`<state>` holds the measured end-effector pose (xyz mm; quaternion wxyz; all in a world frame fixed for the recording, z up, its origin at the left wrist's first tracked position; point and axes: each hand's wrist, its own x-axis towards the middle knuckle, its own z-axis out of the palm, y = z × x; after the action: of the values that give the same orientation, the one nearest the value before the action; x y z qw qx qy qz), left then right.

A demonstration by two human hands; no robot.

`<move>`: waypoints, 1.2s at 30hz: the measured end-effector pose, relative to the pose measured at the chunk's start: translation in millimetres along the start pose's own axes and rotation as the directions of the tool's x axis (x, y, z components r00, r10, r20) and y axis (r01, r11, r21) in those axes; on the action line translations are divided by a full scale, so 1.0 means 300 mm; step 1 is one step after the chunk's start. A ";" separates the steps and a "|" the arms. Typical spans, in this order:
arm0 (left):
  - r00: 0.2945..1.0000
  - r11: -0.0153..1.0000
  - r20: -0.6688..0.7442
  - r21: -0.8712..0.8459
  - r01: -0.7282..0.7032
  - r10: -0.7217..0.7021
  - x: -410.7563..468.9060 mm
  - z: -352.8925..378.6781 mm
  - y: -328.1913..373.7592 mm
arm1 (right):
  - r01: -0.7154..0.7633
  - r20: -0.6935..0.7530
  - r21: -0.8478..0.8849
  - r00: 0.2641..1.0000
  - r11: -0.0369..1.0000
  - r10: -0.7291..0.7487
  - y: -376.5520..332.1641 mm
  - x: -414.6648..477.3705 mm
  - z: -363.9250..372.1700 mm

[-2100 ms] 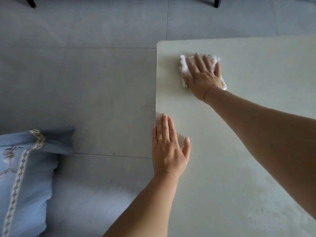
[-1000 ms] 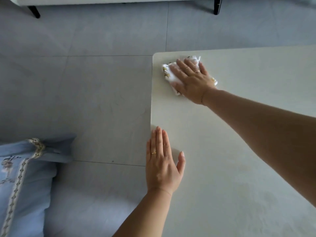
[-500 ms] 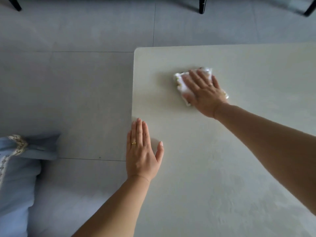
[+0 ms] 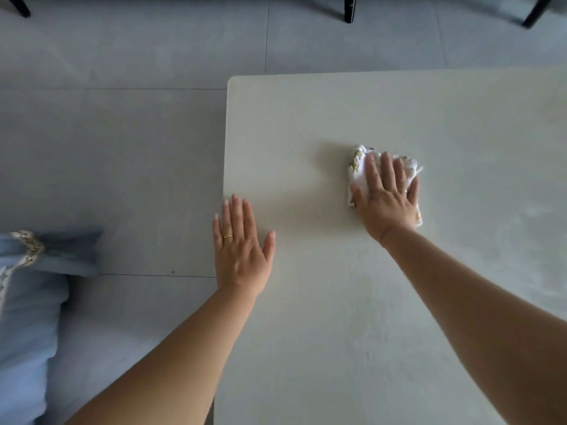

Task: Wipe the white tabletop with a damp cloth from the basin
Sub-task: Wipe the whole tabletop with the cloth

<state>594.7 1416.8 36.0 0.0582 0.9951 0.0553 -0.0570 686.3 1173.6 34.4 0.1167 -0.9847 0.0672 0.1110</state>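
Fingers (image 4: 386, 168) of my right hand (image 4: 385, 204) lie straight and slightly spread, pressing the white cloth (image 4: 356, 162) flat on the worktop (image 4: 306, 118), well in from its left edge. My left hand (image 4: 241, 250) rests palm-down at that edge, fingers straight and close together (a gold ring (image 4: 228, 236) on one). A blue cushion (image 4: 27, 302) shows low at the left, beside the grey tiled floor (image 4: 122, 148).

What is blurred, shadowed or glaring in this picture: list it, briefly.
Head view: the right hand and the cloth under it are smeared by motion, while the left hand is sharp. Head view: the light is soft, with a faint shadow on the tabletop just left of the cloth. Head view: no hard glare, only patchy pale streaks toward the right.
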 end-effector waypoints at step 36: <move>0.987 0.979 -0.026 -0.130 -0.158 0.156 -0.366 0.078 0.121 | 0.152 0.003 -0.033 0.988 0.988 -0.152 0.188 -0.601 0.098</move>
<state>487.9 1366.7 30.1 0.1276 0.9908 -0.0191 -0.0405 497.1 1145.5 36.7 0.1085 -0.9887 -0.0100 0.1033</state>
